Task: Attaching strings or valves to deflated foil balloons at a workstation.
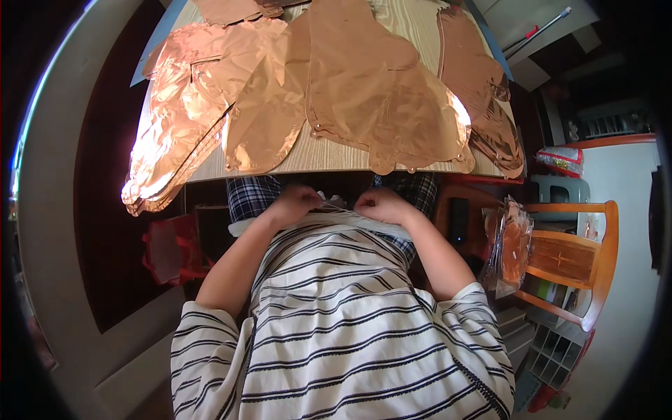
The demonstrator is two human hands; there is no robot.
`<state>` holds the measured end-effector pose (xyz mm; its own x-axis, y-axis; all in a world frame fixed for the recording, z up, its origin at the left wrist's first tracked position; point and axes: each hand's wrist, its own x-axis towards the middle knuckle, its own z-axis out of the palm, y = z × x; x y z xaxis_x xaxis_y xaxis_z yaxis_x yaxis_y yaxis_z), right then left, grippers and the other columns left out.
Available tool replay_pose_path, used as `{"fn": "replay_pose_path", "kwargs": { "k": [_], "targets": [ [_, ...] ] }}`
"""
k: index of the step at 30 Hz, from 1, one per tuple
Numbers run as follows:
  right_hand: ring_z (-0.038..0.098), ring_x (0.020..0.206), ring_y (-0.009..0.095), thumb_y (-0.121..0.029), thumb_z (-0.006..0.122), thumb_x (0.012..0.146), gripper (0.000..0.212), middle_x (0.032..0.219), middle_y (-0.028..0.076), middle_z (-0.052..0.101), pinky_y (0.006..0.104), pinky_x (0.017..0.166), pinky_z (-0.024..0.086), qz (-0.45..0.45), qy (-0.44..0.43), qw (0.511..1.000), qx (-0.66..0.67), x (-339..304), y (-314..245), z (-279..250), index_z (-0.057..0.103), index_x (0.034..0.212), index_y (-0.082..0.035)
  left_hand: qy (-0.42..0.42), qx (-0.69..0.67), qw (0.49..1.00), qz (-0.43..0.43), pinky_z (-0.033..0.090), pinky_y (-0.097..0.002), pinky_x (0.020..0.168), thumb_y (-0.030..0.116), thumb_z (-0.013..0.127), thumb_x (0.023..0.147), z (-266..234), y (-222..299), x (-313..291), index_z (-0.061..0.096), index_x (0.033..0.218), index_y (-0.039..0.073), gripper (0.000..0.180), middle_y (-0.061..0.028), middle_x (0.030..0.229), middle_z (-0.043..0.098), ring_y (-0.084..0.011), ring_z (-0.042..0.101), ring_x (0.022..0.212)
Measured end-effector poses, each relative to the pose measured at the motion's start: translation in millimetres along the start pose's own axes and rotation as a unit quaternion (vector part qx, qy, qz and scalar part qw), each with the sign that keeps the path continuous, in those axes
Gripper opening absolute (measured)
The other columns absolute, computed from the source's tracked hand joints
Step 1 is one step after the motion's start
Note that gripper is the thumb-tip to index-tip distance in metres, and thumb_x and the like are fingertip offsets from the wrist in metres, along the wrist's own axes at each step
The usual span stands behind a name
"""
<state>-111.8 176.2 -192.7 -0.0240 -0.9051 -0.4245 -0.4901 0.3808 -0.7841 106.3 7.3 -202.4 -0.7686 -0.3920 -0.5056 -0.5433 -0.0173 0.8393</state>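
Both hands are over my lap, just below the table's near edge. My left hand [297, 203] is closed, with thin whitish strands [332, 204] at its fingertips; they look like thin plastic or ribbon, but their exact kind is too small to tell. Facing it, my right hand [384, 206] has its fingers curled into a pinch, and what lies in them is hidden. Above the hands, flat copper-coloured foil balloons [371, 98] lie spread on the wood-grain table [336, 162], some hanging over its near edge.
More foil balloons [178, 105] overlap at the table's left, with another stack [476, 77] at its right. A wooden chair [605, 259] stands on my right, with clear-wrapped copper-coloured packs [514, 245] on it. A red bag [171, 248] sits low on my left.
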Motion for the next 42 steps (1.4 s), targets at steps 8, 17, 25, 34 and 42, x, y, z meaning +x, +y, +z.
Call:
{"fn": "replay_pose_path", "kwargs": {
  "k": [8,17,25,34,42],
  "targets": [
    [0.068,0.081,0.028,-0.021,0.067,0.084,0.020,0.087,0.015,0.069,0.0372,0.071,0.052,-0.132,0.116,0.984,-0.028,14.4,-55.4,15.9,0.070,0.093,-0.004,0.053,-0.015,0.995,0.082,0.050,-0.0287,0.071,0.015,0.063,0.091,-5.7,33.2,-17.1,0.069,0.097,-0.001,0.018,-0.0069,0.085,0.069,-0.0116,0.060,0.077],
    [0.057,0.079,0.013,-0.009,0.062,0.090,0.009,0.086,0.006,0.061,0.0276,0.071,0.047,-0.170,0.138,0.959,0.179,-42.4,-140.9,-4.7,0.062,0.089,0.000,0.039,0.210,0.911,0.352,0.052,-0.0375,0.067,0.006,0.068,0.081,-19.2,126.2,-92.5,0.069,0.089,0.001,0.009,-0.0131,0.080,0.062,-0.0316,0.063,0.075],
    [0.036,0.136,0.018,-0.037,0.041,0.103,0.044,0.140,0.012,0.044,0.0342,0.110,0.031,-0.210,-0.065,0.782,0.583,-60.1,-202.5,-8.7,0.042,0.131,-0.003,0.116,0.312,0.804,0.492,0.047,-0.0359,0.060,0.005,0.070,0.076,-51.5,233.0,-146.0,0.067,0.084,0.007,0.009,-0.0058,0.074,0.059,-0.0249,0.059,0.067],
    [0.054,0.062,0.021,-0.018,0.056,0.098,0.018,0.075,0.007,0.056,0.0306,0.059,0.046,-0.348,0.204,0.911,0.089,-65.4,-224.4,-50.1,0.060,0.092,-0.002,-0.134,-0.046,0.977,0.159,0.051,-0.0250,0.067,0.005,0.063,0.088,-75.7,206.2,-154.4,0.070,0.089,-0.004,0.012,-0.0088,0.082,0.069,-0.0114,0.064,0.075],
    [0.056,0.062,0.027,-0.006,0.068,0.077,0.013,0.074,0.007,0.054,0.0358,0.056,0.048,-0.485,0.297,0.805,-0.169,-69.1,-239.5,-42.0,0.060,0.087,-0.004,0.316,0.207,0.758,0.532,0.043,-0.0308,0.060,-0.005,0.066,0.074,-62.6,204.1,-108.7,0.069,0.091,0.003,0.019,-0.0057,0.077,0.064,-0.0194,0.055,0.063]
  ]
}}
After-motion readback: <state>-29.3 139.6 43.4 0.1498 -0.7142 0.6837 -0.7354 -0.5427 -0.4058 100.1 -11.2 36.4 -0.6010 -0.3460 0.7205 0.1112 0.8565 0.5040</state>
